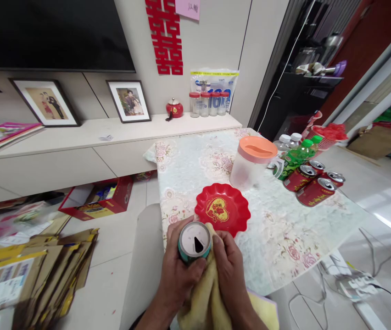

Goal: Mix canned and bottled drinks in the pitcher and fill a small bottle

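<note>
My left hand (178, 270) is wrapped round an opened green drink can (194, 241), held upright close to me at the table's near corner. My right hand (228, 270) grips a yellow cloth (206, 293) that is pressed against the can's right side and hangs down between my hands. Just beyond the can, a red scalloped plate (223, 208) with a gold heart design lies on the floral tablecloth (278, 229).
A clear jug with an orange lid (252, 162) stands behind the plate. Three red cans (314, 183) and green bottles (297, 160) sit at the table's right. Flattened cardboard (33, 270) lies on the floor left, cables and a power strip (354, 284) right.
</note>
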`<action>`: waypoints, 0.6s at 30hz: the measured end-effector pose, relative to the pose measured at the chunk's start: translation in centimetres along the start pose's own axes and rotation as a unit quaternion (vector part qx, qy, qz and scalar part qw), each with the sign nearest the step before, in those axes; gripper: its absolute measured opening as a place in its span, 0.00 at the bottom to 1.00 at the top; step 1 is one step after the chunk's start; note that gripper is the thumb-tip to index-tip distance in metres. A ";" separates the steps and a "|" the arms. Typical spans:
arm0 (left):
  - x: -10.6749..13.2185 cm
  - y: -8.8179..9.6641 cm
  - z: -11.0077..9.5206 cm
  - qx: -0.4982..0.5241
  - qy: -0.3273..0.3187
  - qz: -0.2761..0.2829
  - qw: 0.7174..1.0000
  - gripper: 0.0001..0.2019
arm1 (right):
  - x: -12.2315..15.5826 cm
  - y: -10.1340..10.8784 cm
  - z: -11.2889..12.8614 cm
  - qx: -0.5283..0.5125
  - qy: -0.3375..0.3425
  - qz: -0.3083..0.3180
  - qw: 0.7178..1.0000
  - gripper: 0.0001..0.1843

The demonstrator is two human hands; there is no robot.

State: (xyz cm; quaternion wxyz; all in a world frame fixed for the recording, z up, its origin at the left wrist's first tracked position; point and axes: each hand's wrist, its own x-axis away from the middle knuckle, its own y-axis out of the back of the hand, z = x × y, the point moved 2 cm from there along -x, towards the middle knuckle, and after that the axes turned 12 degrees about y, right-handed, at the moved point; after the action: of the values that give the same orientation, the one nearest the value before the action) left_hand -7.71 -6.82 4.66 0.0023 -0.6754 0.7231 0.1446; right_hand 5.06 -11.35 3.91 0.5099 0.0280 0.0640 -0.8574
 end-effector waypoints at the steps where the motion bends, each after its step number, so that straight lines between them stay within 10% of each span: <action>1: 0.0 0.0 0.1 0.000 0.001 0.000 1.000 0.28 | 0.5 0.1 0.0 0.006 0.008 -0.003 1.000 0.21; 10: 0.3 -0.2 -0.2 0.016 0.037 0.032 0.999 0.35 | 1.0 0.7 2.6 0.023 0.115 -0.021 0.993 0.15; 18: 1.2 -0.2 0.2 0.098 -0.007 -0.003 0.995 0.29 | -1.5 0.7 1.6 -0.008 0.001 0.010 1.000 0.22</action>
State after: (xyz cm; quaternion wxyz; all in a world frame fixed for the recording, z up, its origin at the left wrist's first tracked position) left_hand -7.66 -7.93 4.19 0.0739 -0.6731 0.7317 0.0776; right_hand 6.39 -10.60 5.59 0.5182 0.0255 0.0714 -0.8519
